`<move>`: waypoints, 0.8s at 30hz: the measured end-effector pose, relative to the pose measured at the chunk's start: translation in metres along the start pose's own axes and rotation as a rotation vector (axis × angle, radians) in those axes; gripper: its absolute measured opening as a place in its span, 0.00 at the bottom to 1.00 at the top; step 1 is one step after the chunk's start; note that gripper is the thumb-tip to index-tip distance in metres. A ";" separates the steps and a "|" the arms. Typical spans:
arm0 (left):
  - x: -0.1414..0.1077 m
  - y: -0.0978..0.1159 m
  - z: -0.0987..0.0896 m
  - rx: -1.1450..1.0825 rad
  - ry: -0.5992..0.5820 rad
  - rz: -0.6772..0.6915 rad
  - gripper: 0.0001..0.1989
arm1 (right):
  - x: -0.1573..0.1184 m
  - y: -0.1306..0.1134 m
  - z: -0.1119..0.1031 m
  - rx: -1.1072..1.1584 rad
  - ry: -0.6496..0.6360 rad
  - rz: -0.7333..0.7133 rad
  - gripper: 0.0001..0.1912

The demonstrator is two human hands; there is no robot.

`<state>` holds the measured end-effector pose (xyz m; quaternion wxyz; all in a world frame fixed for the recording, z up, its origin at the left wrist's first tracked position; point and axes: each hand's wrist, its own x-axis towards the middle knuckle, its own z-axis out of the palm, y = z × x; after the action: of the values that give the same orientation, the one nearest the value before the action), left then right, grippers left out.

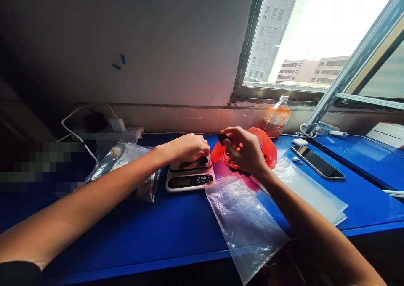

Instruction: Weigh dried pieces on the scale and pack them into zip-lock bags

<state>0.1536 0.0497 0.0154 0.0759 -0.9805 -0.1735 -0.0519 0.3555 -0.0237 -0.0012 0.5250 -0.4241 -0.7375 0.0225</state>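
My left hand [191,146] is over the weighing plate of a white digital scale [189,184]. Its fingers are curled down and closed on a small black piece [204,160] at the plate's right side. To the right, my right hand [244,149] is raised, pinching another small black piece [223,139] between thumb and fingers; what kind it is cannot be made out. Just behind and below that hand stands an open red plastic bag [268,147] with dark pieces inside, partly hidden by the hand. A clear zip bag [243,218] lies in front, hanging over the table's edge.
Filled clear bags [126,160] lie left of the scale, near a power strip [134,133] with a white cable. More flat clear bags [312,193], a phone [317,162], an earbud case [299,142] and an orange drink bottle [277,117] are on the right of the blue table [142,235].
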 end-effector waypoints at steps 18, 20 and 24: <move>-0.046 0.005 -0.010 -0.112 0.452 -0.317 0.13 | -0.007 -0.012 -0.001 0.019 -0.619 -0.059 0.12; -0.063 0.008 -0.009 -0.129 0.462 -0.407 0.13 | -0.013 -0.012 0.016 -0.098 -0.522 -0.041 0.12; -0.091 0.014 -0.007 -0.200 0.463 -0.552 0.12 | -0.021 -0.006 0.040 -0.265 -0.441 -0.063 0.15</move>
<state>0.0728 0.0053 0.0085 0.0000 -0.8618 -0.4036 -0.3074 0.3214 -0.0246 -0.0319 0.2918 -0.4509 -0.8435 0.0016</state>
